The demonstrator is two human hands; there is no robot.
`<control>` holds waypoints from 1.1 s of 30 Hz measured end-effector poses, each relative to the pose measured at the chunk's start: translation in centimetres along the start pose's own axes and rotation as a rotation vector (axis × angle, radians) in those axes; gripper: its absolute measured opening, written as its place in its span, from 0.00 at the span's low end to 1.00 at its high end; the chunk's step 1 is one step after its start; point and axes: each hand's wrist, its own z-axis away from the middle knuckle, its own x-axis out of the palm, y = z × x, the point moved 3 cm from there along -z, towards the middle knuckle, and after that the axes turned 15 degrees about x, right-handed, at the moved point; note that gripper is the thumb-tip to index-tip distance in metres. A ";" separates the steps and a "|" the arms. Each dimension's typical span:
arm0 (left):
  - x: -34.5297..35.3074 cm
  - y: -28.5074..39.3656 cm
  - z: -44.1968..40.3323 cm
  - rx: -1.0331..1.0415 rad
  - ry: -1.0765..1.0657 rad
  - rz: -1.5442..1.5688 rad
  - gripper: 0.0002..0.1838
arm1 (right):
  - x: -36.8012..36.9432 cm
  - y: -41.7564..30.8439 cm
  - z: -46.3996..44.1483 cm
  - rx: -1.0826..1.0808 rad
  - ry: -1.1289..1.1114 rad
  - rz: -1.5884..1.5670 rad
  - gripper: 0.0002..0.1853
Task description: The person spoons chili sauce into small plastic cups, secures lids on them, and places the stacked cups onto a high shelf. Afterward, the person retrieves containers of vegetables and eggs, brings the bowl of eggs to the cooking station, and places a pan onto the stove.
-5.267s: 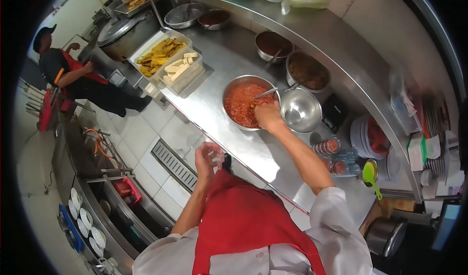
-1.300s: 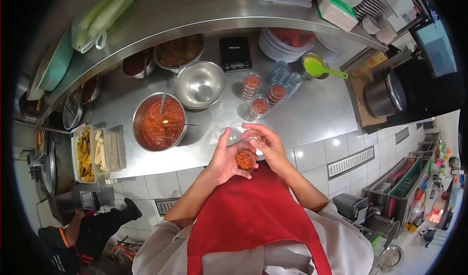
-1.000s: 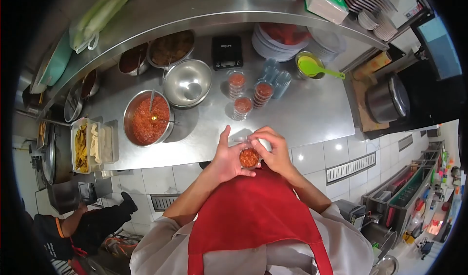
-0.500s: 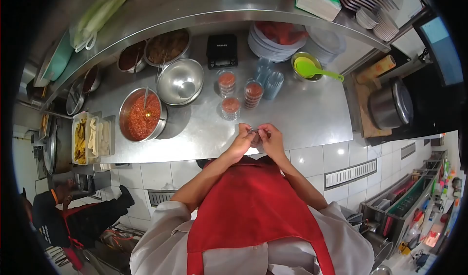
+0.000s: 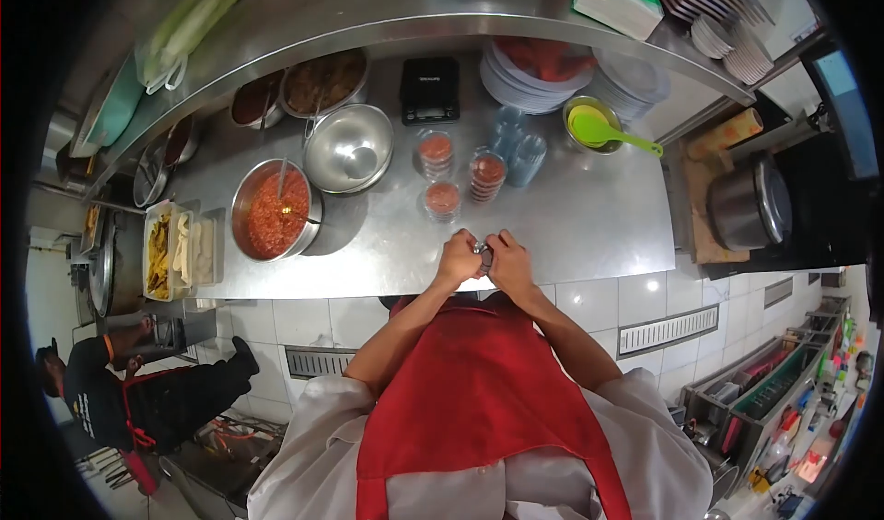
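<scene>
Left hand (image 5: 458, 260) and right hand (image 5: 510, 264) close together on one small cup (image 5: 483, 257) at a steel worktop (image 5: 599, 225)

Seen from above, both hands are clamped on the cup, left on one side, right on the other, fingers curled and thumbs near each other. The cup sits between them, by the worktop's front edge; fingers hide most of it, so its contents cannot be made out.

Just beyond the hands stand three stacks of clear cups (image 5: 442, 203), red filling showing in their tops. Behind them are clear tumblers (image 5: 525, 159). To the left, a steel bowl (image 5: 308, 238) holds chunky red sauce (image 5: 269, 211) with a spoon (image 5: 282, 177) in it; a second, shiny bowl (image 5: 348, 142) is just beside it. Farther left are plastic tubs (image 5: 208, 267), one with yellow pieces. At the back are a black scale (image 5: 430, 87) and stacked plates (image 5: 516, 96); a lime-green spoon (image 5: 612, 135) rests in a pot on the right.

A shelf (image 5: 368, 15) overhangs the worktop. At lower left, a co-worker (image 5: 97, 386) in dark clothing stands well apart.
</scene>
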 end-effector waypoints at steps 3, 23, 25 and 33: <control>0.0 -0.5 0.0 0.032 0.002 0.006 0.14 | -0.7 -0.9 0.3 0.042 -0.032 0.058 0.05; -3.5 -1.3 0.7 -0.069 -0.150 0.264 0.07 | 1.1 -1.8 -0.1 -0.070 -0.153 -0.049 0.07; -3.5 -1.6 0.5 -0.051 -0.159 0.249 0.08 | 0.8 -1.9 0.0 -0.051 -0.130 -0.056 0.07; -8.5 3.2 7.4 0.455 0.277 -0.015 0.35 | -9.3 -11.3 -2.3 0.076 0.097 -0.440 0.08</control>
